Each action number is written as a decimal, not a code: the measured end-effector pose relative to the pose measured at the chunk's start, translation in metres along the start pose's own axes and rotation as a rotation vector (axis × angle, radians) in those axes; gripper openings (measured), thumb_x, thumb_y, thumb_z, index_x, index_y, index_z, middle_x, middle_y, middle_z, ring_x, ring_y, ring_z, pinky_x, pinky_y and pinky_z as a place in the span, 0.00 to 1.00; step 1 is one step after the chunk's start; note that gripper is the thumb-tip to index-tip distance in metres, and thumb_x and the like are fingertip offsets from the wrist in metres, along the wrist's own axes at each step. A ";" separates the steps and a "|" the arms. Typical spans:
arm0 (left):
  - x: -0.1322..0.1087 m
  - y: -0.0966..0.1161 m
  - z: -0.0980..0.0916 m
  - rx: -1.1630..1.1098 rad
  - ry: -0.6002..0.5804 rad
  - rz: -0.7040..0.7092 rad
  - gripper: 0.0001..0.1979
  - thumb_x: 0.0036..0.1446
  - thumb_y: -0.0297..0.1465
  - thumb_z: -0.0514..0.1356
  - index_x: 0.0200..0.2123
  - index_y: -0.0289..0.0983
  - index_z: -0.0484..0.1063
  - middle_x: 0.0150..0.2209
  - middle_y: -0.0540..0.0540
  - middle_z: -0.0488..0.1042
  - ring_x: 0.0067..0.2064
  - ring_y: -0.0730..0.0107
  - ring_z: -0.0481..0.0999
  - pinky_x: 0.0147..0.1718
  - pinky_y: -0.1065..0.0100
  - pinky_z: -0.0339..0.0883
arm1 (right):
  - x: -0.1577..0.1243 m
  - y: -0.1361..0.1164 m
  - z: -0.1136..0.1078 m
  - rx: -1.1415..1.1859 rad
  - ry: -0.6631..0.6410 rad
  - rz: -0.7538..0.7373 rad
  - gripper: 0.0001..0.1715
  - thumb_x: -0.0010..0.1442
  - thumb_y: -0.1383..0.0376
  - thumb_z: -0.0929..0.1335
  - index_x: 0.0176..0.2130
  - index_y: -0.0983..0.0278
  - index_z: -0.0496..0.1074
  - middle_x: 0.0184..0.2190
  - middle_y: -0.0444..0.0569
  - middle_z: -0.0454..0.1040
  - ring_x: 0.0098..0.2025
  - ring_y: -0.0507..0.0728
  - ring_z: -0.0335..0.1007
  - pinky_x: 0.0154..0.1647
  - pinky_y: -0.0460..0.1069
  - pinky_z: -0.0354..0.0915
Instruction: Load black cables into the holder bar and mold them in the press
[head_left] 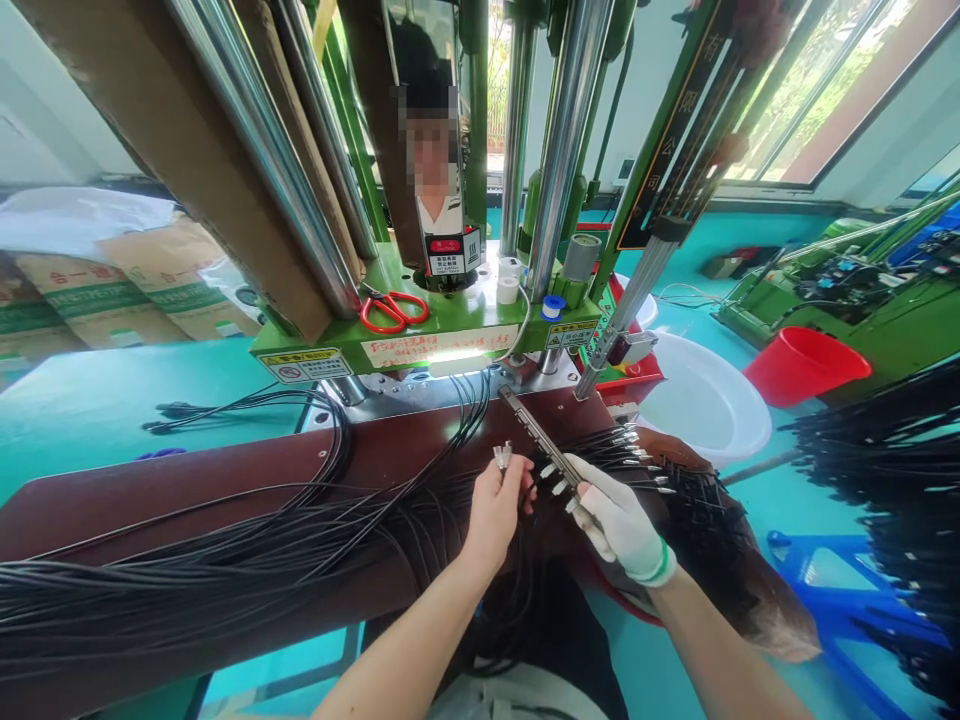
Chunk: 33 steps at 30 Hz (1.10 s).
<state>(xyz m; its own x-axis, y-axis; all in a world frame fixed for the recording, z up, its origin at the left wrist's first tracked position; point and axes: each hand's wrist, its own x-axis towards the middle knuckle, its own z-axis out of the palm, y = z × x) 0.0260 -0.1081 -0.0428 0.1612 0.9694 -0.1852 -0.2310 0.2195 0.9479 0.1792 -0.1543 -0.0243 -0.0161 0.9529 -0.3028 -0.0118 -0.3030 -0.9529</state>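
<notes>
My bare left hand is closed around a few cables, and their small silvery connector ends stick up above the fingertips. My right hand, in a white glove with a green cuff, grips the near end of a long narrow metal bar. Several pale connector pieces jut from the bar's left side near the glove. The bar's far end points at the machine's metal bed. Black cables lie in a thick bundle across the brown work surface to the left.
Ahead stands a green press with steel columns, red-handled scissors and a blue-and-white spool on its ledge. More cables with silvery ends lie at right. Beyond are a white basin, red bucket and blue stool.
</notes>
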 end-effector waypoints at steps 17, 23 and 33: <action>0.004 0.009 -0.005 -0.143 -0.196 -0.291 0.24 0.44 0.48 0.60 0.28 0.33 0.57 0.12 0.57 0.49 0.13 0.84 0.44 0.11 0.77 0.39 | 0.001 0.000 -0.014 -0.008 -0.143 -0.007 0.34 0.59 0.54 0.61 0.60 0.64 0.52 0.22 0.45 0.61 0.11 0.43 0.48 0.08 0.39 0.43; 0.006 0.008 -0.009 -0.170 -0.237 -0.306 0.22 0.46 0.46 0.60 0.27 0.33 0.57 0.11 0.57 0.47 0.12 0.84 0.43 0.11 0.77 0.38 | 0.002 -0.001 -0.014 -0.041 -0.141 -0.007 0.32 0.60 0.54 0.60 0.60 0.64 0.53 0.24 0.47 0.63 0.11 0.43 0.48 0.08 0.38 0.42; 0.006 0.011 -0.005 0.117 -0.172 -0.146 0.15 0.53 0.39 0.53 0.27 0.32 0.59 0.14 0.54 0.52 0.15 0.84 0.48 0.13 0.77 0.42 | -0.001 -0.003 -0.007 -0.075 -0.104 -0.005 0.43 0.56 0.49 0.62 0.61 0.71 0.49 0.20 0.45 0.59 0.13 0.43 0.46 0.09 0.39 0.44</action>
<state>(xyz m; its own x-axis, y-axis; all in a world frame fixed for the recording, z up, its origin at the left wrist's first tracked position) 0.0195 -0.0997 -0.0345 0.3480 0.8930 -0.2854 -0.0818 0.3322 0.9397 0.1865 -0.1544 -0.0210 -0.1195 0.9468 -0.2988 0.0630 -0.2931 -0.9540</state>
